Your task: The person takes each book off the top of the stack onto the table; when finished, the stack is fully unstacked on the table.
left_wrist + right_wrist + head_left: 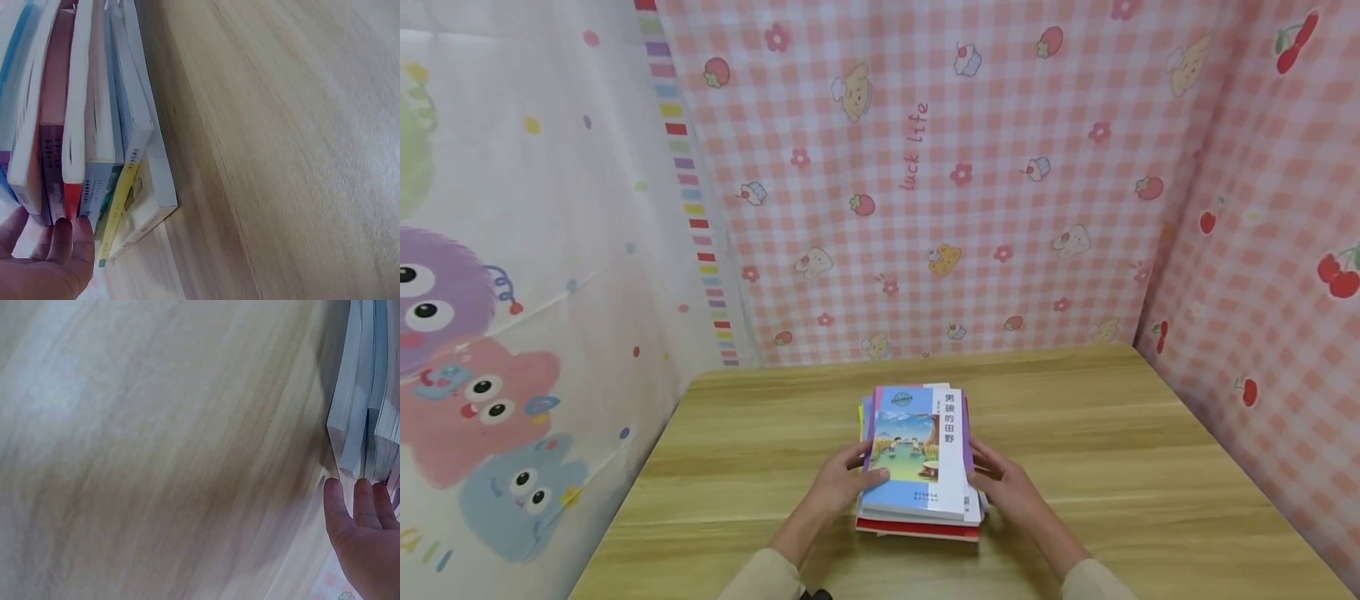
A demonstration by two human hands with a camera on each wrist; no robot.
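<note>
A stack of several paperback books [913,450] lies on the wooden table, its layers slightly out of line. The top book has a blue and white cover with a picture of children by water. At the stack's left side is my left hand [844,479], thumb over the top cover's edge. In the left wrist view, the fingertips of this hand [53,253] touch the spines of the middle and upper books [53,150]. My right hand [1006,481] rests along the opposite side. Its extended fingers [365,503] reach the edges of the books [359,406].
The wooden table [1097,433] stretches out on both sides of the stack. Behind it hangs a pink checked curtain [925,183], with a white cartoon curtain [602,250] at the left and another checked one [1262,250] at the right.
</note>
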